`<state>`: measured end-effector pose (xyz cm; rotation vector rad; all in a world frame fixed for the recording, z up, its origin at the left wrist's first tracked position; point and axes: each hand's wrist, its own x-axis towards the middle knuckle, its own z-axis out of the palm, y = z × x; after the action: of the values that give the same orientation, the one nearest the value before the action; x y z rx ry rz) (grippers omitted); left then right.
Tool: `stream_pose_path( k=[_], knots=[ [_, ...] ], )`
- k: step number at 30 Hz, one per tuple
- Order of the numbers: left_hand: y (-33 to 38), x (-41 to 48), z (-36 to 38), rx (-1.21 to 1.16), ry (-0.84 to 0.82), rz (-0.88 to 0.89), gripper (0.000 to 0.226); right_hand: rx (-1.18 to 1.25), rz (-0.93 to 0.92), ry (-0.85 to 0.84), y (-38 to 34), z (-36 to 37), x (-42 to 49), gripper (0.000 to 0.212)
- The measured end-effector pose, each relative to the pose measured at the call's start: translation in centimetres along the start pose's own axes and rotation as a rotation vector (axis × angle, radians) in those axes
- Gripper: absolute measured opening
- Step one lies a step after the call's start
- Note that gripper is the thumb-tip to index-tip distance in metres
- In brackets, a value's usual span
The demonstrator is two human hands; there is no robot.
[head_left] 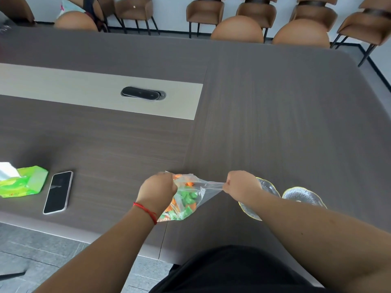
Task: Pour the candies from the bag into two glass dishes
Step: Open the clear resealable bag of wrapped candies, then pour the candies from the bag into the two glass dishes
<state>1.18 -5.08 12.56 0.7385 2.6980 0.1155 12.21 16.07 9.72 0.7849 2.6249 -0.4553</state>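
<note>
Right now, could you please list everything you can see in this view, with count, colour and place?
Bag: one, clear plastic, held just above the table's near edge, stretched between both hands.
Candies: many, green and orange, inside the bag.
Glass dishes: two, clear with gold rims, on the table to the right of the bag; the nearer one is partly hidden by the right arm.
Phone: one, dark screen, on the table to the left.
Tissue pack: one, green, at the left edge beside the phone.
Socket cover: one, black, in the table's pale centre strip.
Table: one, dark wood grain.
Chairs: several, brown, beyond the table.
Left hand: grips the bag; red string at the wrist.
Right hand: pinches the bag's end.
</note>
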Motion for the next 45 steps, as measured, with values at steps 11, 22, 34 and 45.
stream_pose_path(
  k=[11, 22, 34, 45],
  knots=[
    [0.5, -0.2, -6.4, 0.383, 0.071, 0.369, 0.024, -0.36, -0.402, 0.276, -0.5, -1.2, -1.3, 0.016],
    [1.6, 1.2, -7.0, -0.357, 0.083, 0.101, 0.015, 0.022, -0.442, -0.006, -8.2, -1.7, -4.2, 0.031],
    [-4.5, -0.5, 2.3, -0.619, -0.377, -0.042, 0.104, 0.961, -0.242, -0.089, -12.8, -8.8, -2.1, 0.017],
    [-1.0, -3.4, 8.5, -1.025, -0.01, -0.357, 0.027, 0.912, -0.233, 0.062, -11.6, -12.3, -2.8, 0.019]
  ],
)
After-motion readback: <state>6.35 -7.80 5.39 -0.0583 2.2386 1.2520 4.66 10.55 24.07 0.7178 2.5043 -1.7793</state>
